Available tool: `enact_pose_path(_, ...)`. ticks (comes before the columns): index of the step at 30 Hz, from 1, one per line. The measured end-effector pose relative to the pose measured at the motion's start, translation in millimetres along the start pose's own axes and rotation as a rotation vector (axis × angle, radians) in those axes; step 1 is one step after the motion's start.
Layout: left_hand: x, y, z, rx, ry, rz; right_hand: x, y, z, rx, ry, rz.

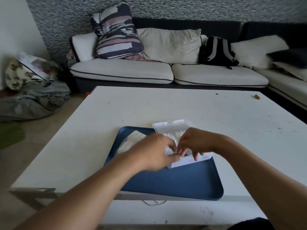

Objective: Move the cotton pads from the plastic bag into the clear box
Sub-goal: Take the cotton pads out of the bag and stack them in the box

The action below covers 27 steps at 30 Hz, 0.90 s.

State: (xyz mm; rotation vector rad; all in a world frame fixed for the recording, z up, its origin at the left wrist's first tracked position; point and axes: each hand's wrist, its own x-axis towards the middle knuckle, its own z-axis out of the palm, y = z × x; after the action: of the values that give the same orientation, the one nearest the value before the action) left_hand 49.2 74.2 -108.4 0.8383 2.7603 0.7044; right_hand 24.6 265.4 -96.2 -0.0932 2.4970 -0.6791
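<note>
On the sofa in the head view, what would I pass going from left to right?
Striped pillow → cream cushion → black backpack → white cushion → dark cushion.

A single head-worn, wide-angle view looks forward and down from above the near edge of the white table (149,105). The blue tray (174,181) sits close below the lens, at the table's near side. Beyond the table's far edge, the sofa (166,72) fills the upper frame.
</note>
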Motion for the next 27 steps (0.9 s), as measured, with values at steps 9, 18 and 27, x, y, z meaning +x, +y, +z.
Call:
enact_pose_path(9,-10,-126,-16,-0.347,0.150,-0.580,22,-37,54,-0.239,0.039,-0.410)
enact_pose_path(18,0,-138,2,-0.568,0.194,-0.726,62,-45,92,0.077,0.290,-0.386)
enact_pose_path(27,1,-122,-3,-0.808,0.191,-0.694,51,-68,88,0.277,0.234,-0.368)
